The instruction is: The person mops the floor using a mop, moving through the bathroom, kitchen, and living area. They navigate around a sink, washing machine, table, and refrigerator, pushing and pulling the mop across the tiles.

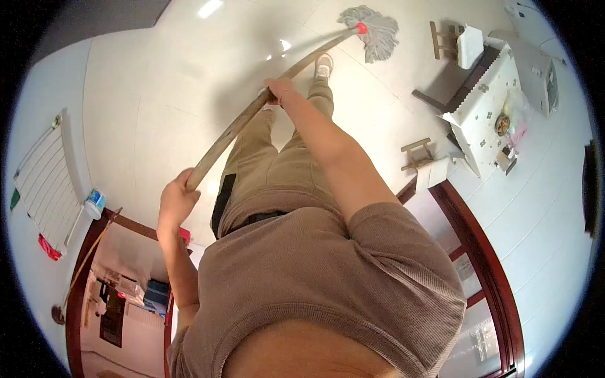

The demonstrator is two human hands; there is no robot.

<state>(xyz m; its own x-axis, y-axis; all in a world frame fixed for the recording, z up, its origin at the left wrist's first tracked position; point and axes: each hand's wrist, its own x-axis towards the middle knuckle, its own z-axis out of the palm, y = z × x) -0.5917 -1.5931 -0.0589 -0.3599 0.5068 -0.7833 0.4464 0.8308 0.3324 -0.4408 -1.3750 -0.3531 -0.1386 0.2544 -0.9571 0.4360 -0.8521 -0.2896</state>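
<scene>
My left hand (178,198) is closed around the upper end of a mop's wooden handle (230,133). Farther down the same handle, my right hand (279,91) grips it with the arm stretched forward. The handle slants away to the upper right and ends at a red collar. Below that collar, the mop's grey string head (373,39) is spread out on the pale tiled floor (157,94). One of my shoes (324,65) shows close to the lower handle; the other is mostly hidden behind my right hand and the handle.
On the right stands a table with a patterned tablecloth (469,116), carrying a bowl (502,124) and plastic bags. Small wooden stools (445,39) are beside it. A white radiator (47,183) and a bucket (95,203) are on the left. Dark red door frames (482,268) flank me.
</scene>
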